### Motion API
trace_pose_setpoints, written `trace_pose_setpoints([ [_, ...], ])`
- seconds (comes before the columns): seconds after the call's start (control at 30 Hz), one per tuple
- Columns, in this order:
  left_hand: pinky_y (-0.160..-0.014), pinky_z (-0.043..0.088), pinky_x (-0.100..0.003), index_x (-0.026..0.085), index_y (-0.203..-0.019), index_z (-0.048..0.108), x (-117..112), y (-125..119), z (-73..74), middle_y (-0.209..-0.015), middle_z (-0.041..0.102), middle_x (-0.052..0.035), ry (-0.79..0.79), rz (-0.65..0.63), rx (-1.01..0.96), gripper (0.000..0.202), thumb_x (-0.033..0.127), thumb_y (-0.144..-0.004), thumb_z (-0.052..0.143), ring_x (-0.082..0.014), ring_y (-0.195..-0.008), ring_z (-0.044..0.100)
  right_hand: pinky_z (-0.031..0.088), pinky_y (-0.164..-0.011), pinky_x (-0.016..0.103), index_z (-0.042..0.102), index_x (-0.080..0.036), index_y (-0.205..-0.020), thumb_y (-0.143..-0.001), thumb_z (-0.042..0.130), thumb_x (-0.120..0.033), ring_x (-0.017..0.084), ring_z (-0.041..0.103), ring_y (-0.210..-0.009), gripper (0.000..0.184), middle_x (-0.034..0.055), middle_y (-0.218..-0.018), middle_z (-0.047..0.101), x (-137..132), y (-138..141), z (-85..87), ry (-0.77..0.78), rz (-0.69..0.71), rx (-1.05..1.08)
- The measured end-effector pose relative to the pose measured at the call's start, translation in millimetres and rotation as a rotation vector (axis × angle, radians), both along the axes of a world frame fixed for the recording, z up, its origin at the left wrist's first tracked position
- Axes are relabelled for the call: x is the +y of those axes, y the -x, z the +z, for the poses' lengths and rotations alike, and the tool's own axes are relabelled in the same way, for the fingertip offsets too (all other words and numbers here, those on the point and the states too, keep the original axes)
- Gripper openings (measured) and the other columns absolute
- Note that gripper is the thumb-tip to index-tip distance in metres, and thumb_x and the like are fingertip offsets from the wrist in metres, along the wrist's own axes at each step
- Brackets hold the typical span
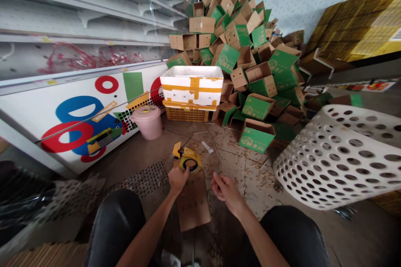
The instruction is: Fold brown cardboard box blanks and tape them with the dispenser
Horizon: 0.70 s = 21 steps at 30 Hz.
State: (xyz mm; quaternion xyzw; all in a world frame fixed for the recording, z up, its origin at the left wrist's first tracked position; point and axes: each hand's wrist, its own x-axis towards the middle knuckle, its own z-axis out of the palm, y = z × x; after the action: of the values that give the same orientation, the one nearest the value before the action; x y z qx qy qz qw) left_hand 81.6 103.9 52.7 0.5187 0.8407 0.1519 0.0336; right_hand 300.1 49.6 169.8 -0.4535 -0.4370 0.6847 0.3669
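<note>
I find one brown carton (194, 210), its upper face dotted with small holes, positioned midway between the person's legs; I take it as the landmark. One yellow tape dispenser (193, 159) is at the carton's far end; whether it touches the board I cannot tell. The left hand (178, 180) grasps the dispenser, thumb near the roll. The right hand (226, 192) is just right of the carton, fingers curled and thumb drawn in to the forefinger; I cannot tell whether it pinches anything thin. In my judgement, good taping practice here calls for the dispenser to be kept square to the carton's seam, the free hand bracing the board, and the tape laid under even tension, since a slack or skewed strip would wrinkle. Count of surroundings: beyond the carton, one white foam box (191, 85) upon one orange crate (187, 114); beyond it to the left, one pink lidded bucket (151, 124); well to its right, one white perforated basket (332, 162). Far beyond the carton, to the right, rises a heap of green-and-brown boxes (256, 133), overlapping and too many for me to count reliably.
</note>
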Motion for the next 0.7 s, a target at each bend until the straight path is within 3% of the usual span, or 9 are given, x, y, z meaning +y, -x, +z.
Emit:
trace_pose_setpoints([
  [0.2, -0.068, 0.043, -0.029, 0.014, -0.093, 0.081, 0.9, 1.0, -5.1, -0.088, 0.077, -0.0163, -0.002, 0.007, 0.012, 0.065, 0.064, -0.099, 0.04, -0.0274, -0.084, 0.074, 0.005, -0.043, 0.022, 0.059, -0.018, -0.072, -0.073, 0.072, -0.073, 0.002, 0.017, -0.041, 0.056, -0.0085, -0.047, 0.042, -0.6, 2.5, 8.8, -0.014, -0.004, 0.004],
  [0.33, -0.068, 0.043, -0.029, 0.014, -0.092, 0.082, 1.1, 1.9, -7.0, -0.088, 0.078, -0.0163, -0.009, 0.009, 0.022, 0.063, 0.062, -0.099, 0.041, -0.0273, -0.084, 0.074, 0.006, -0.044, 0.021, 0.06, -0.019, -0.078, -0.08, 0.069, -0.055, 0.003, 0.018, -0.045, 0.037, -0.0087, -0.054, 0.042, -3.2, 2.1, 17.2, -0.026, 0.001, 0.052],
  [0.5, -0.07, 0.045, -0.03, 0.013, -0.094, 0.082, 0.8, 1.9, -5.2, -0.09, 0.077, -0.0176, 0.006, 0.007, 0.022, 0.065, 0.063, -0.099, 0.04, -0.0278, -0.086, 0.073, 0.007, -0.045, 0.02, 0.062, -0.02, -0.085, -0.073, 0.062, -0.033, 0.004, 0.016, -0.047, 0.018, -0.0089, -0.058, 0.042, -3.9, 1.6, 18.8, -0.05, 0.001, 0.111],
  [0.7, -0.071, 0.045, -0.029, 0.012, -0.093, 0.081, 0.4, 1.3, -3.7, -0.091, 0.077, -0.0179, 0.006, 0.0, 0.021, 0.065, 0.062, -0.099, 0.041, -0.0278, -0.087, 0.073, 0.011, -0.043, 0.02, 0.06, -0.02, -0.082, -0.075, 0.062, -0.039, 0.004, 0.019, -0.046, 0.02, -0.0092, -0.058, 0.041, 0.1, 2.8, 6.6, -0.072, -0.028, 0.056],
])
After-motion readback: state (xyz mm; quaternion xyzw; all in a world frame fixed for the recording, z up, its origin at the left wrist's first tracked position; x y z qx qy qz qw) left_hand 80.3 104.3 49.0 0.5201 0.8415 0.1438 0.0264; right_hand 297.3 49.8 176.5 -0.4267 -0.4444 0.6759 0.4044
